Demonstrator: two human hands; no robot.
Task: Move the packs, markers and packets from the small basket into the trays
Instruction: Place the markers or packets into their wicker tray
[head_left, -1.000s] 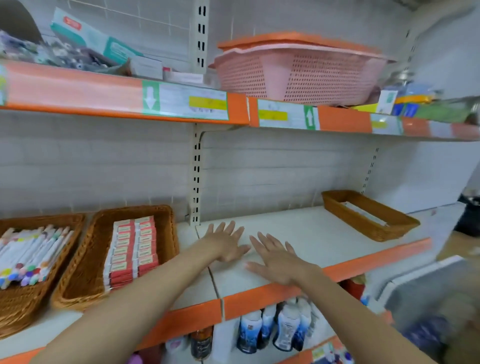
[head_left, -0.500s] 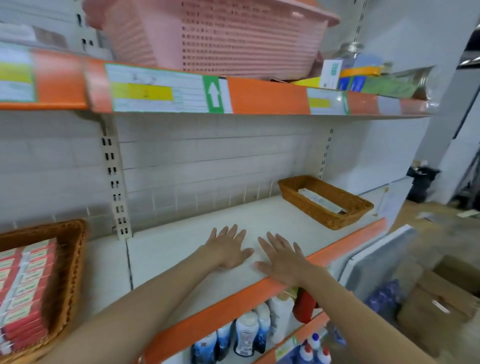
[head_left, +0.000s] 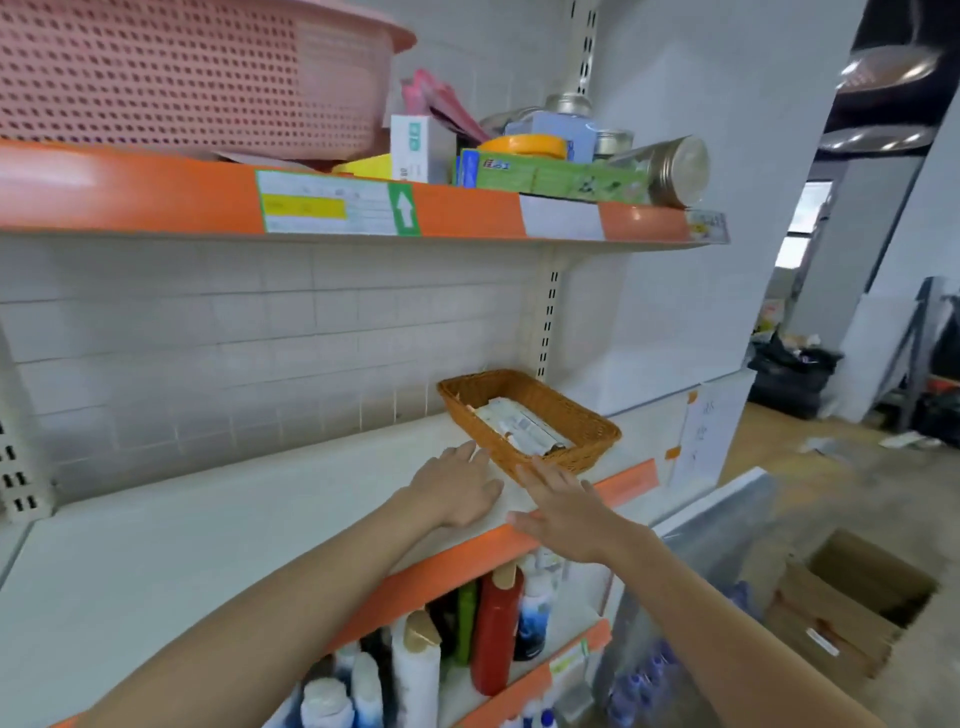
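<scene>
A brown wicker tray (head_left: 582, 415) sits at the right end of the white shelf (head_left: 208, 530) with white packets (head_left: 519, 426) lying in it. My left hand (head_left: 457, 488) is flat on the shelf, fingers apart, its fingertips close to the tray's near-left corner. My right hand (head_left: 563, 506) hovers open over the shelf's orange front edge, its fingertips at the tray's near rim. Neither hand holds anything. No small basket, markers or other trays are in sight.
A pink plastic basket (head_left: 182, 78) and boxes, jars and packs (head_left: 550, 161) crowd the upper shelf. Bottles (head_left: 493, 634) stand on the shelf below. Open cardboard boxes (head_left: 852, 608) lie on the floor to the right, past a grey panel (head_left: 727, 530).
The view has swung right, so the two left-hand wicker trays with markers and red packs have left the frame. Both hands have slid right along the shelf to the tray with white packets.
</scene>
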